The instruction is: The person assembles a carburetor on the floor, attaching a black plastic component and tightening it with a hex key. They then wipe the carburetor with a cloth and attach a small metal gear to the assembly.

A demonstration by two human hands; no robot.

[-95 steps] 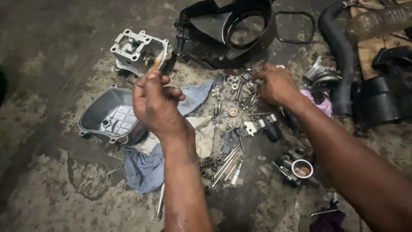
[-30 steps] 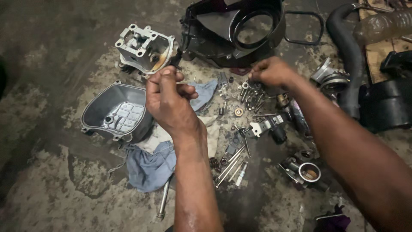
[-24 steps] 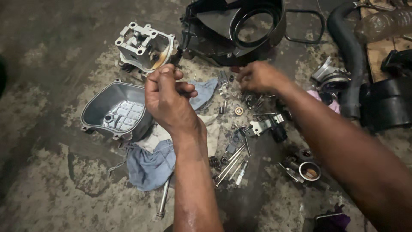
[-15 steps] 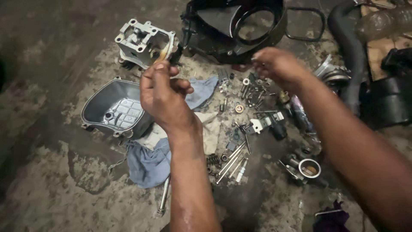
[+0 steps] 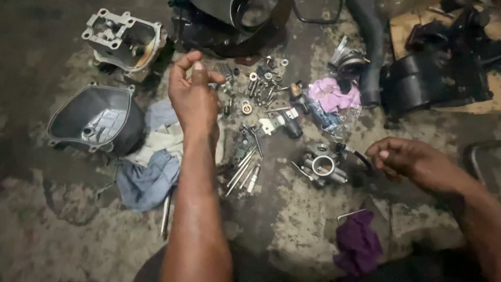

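Observation:
My left hand (image 5: 193,96) is raised over the floor with thumb and fingertips pinched together. Whether anything sits between them is hidden. It hovers beside a scatter of small bolts, washers and nuts (image 5: 261,83) and above a blue and white rag (image 5: 151,169). My right hand (image 5: 407,159) is low at the right with its fingers curled in, just right of a small metal carburetor (image 5: 321,167). What it holds, if anything, does not show. Several long bolts (image 5: 242,172) lie between my two arms.
A grey engine cover (image 5: 96,120) and a metal cylinder head (image 5: 122,39) lie at the left. A black housing (image 5: 235,21), a black hose (image 5: 370,47) and black plastic parts (image 5: 438,78) line the back. A pink rag in a bag (image 5: 334,96) and a purple rag (image 5: 357,243) lie nearby.
My right hand has pulled back from the pile of bolts to the lower right, near the carburetor. My left hand has stayed raised, and the tan piece seen in it earlier no longer shows.

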